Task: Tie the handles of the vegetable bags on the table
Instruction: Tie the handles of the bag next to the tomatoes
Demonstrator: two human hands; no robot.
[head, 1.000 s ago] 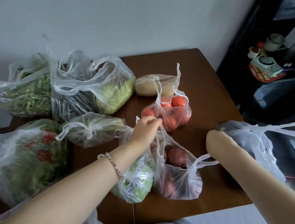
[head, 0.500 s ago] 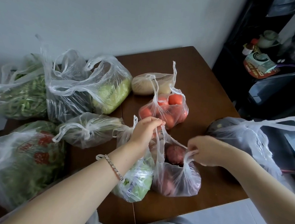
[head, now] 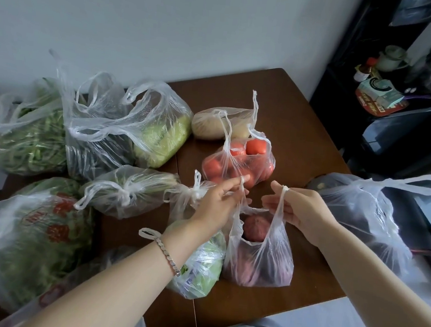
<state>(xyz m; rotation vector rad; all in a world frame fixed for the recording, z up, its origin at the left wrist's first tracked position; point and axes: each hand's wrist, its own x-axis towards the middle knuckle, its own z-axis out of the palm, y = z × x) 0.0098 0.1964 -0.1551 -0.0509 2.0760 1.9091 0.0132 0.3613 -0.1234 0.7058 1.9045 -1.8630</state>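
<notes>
A person's left hand (head: 218,202) and right hand (head: 301,210) hold up the two untied handles of a clear bag of reddish round vegetables (head: 258,258), which stands on the brown desk (head: 303,134) directly beneath and between the hands. The left hand pinches the left handle (head: 235,218) between thumb and fingertips. The right handle (head: 279,208) is looped over the right hand's forefinger, with the thumb close against it. The hands are near each other but apart, both handles drawn taut upward. Just beyond the fingertips sits an untied bag of tomatoes (head: 238,162), and farther out a bag of potatoes (head: 220,124). To the left of the left hand lies a knotted bag of greens (head: 128,192), and under the left wrist, which wears a bracelet (head: 167,253), rests another knotted bag holding a pale green cabbage (head: 195,266). To the right of the right hand a bag with dark contents (head: 361,215) sits at the desk's edge, its handles loose.
</notes>
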